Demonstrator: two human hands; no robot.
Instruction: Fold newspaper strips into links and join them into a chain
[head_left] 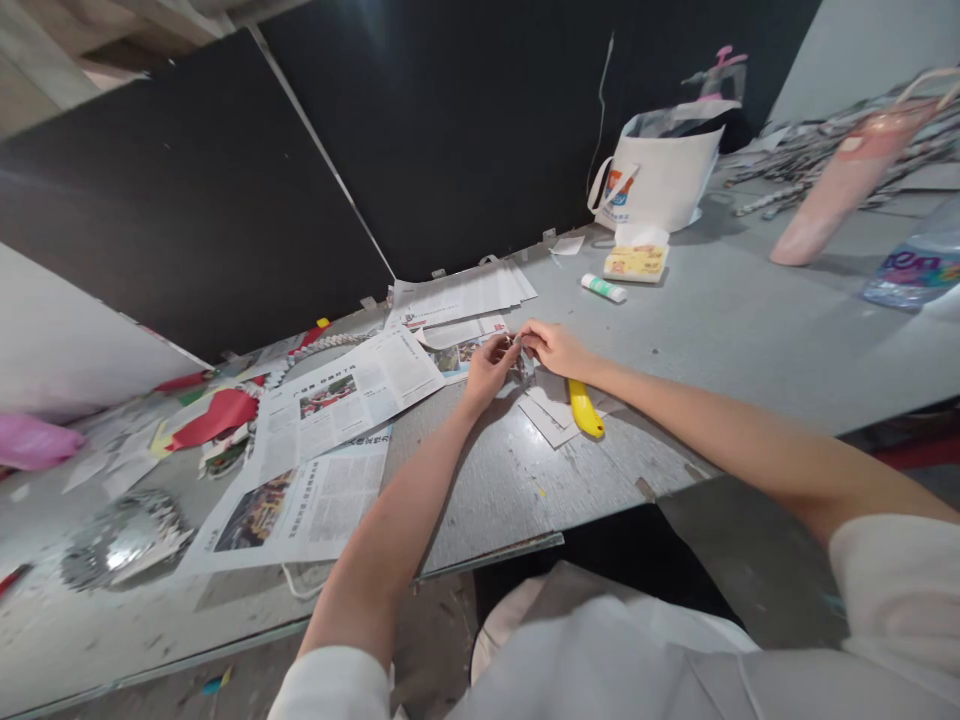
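Note:
Close together above the grey table (652,340), my left hand (489,372) and my right hand (556,350) pinch a small strip of printed paper (523,368) between their fingertips. Its exact shape is partly hidden by the fingers. A yellow-handled tool (585,410), perhaps a cutter, lies just below my right wrist, its far end covered by the forearm. Under it are a few cut paper pieces (551,420). Left of my left hand, newspaper sheets (352,400) overlap on the table, and more folded paper (457,295) rests behind.
A glue stick (603,289), a tissue pack (636,264) and a white bag (667,170) stand beyond my right hand. Farther right are a pink bottle (840,190), a clear plastic bottle (919,265) and piled paper rods (810,150). A woven ring (124,540) lies at left.

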